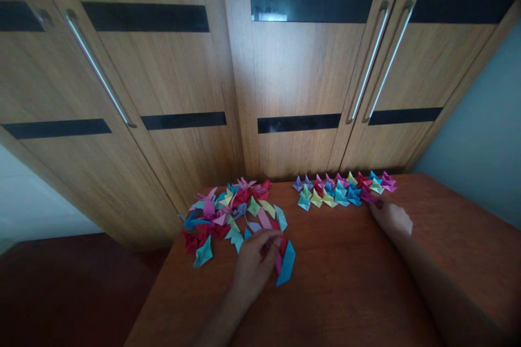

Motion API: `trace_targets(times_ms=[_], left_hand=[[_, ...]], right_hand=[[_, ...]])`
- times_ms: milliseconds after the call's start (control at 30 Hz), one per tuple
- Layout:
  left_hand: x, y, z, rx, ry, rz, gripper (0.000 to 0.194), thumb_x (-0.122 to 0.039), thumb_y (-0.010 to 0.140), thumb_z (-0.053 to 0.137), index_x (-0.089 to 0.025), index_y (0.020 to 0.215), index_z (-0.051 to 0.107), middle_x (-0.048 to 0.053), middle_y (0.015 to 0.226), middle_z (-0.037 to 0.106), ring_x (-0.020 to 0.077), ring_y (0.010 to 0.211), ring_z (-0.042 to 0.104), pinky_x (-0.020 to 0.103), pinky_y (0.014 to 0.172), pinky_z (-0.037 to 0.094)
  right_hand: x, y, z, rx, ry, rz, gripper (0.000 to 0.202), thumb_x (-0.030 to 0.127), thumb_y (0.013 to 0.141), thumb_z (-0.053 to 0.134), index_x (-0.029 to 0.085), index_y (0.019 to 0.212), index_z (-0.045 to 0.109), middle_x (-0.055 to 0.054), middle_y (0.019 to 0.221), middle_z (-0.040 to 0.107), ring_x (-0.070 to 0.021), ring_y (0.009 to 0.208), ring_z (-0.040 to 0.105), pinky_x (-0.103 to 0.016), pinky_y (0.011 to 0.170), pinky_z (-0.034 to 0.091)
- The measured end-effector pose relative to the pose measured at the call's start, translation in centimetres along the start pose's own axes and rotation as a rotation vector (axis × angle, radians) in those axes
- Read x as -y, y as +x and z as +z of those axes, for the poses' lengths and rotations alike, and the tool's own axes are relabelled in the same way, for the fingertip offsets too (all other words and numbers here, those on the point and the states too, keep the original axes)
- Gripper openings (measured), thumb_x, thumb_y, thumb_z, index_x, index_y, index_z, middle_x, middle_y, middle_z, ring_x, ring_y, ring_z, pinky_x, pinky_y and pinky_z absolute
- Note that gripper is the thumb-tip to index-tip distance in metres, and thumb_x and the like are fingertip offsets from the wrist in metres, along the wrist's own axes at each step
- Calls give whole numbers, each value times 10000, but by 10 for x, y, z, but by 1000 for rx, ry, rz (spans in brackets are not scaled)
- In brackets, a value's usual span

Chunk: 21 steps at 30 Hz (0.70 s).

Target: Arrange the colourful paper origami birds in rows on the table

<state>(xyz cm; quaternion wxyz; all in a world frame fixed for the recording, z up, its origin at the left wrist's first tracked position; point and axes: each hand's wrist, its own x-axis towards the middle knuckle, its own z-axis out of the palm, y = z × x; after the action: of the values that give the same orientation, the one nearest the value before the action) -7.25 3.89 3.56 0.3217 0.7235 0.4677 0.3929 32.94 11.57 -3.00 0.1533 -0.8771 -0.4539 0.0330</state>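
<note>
Left forearm [226, 306] nearest, crossing the wooden surface [345, 282]. Far left: loose heap of folded paper pieces [209, 205]. Left hand [256, 260] curled at heap's near edge; cannot tell whether its grip holds anything. Rightward: tidy rows [341, 195] of pieces. Right hand [391, 219]: narrow grip on magenta piece [367, 196], front row's right end. Step seems to be lining up; next move likely calls for gentle release.

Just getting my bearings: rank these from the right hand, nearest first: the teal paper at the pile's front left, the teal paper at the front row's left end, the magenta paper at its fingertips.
1. Magenta paper: beside the right hand.
2. Row's teal paper: to its left.
3. Pile's teal paper: far left.
</note>
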Motion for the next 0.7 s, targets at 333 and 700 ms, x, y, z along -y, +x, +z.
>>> trace_targets(times_ms=[333, 700], left_hand=[[0, -1, 0, 1, -7, -13, 231, -300, 895, 477, -225, 980, 678, 42, 955, 698, 177, 830, 635, 274, 737, 491], [0, -1, -1, 6, 6, -4, 227, -295, 891, 484, -224, 975, 683, 45, 957, 702, 184, 849, 639, 282, 765, 493]], right_hand=[[-1, 1, 0, -4, 6, -6, 569, 559, 830, 431, 255, 1298, 541, -181, 1071, 660, -361, 909, 640, -438, 706, 499], [-6, -7, 1, -118, 161, 53, 496, 524, 811, 454, 187, 1120, 646, -160, 962, 688, -344, 893, 632, -401, 730, 475]])
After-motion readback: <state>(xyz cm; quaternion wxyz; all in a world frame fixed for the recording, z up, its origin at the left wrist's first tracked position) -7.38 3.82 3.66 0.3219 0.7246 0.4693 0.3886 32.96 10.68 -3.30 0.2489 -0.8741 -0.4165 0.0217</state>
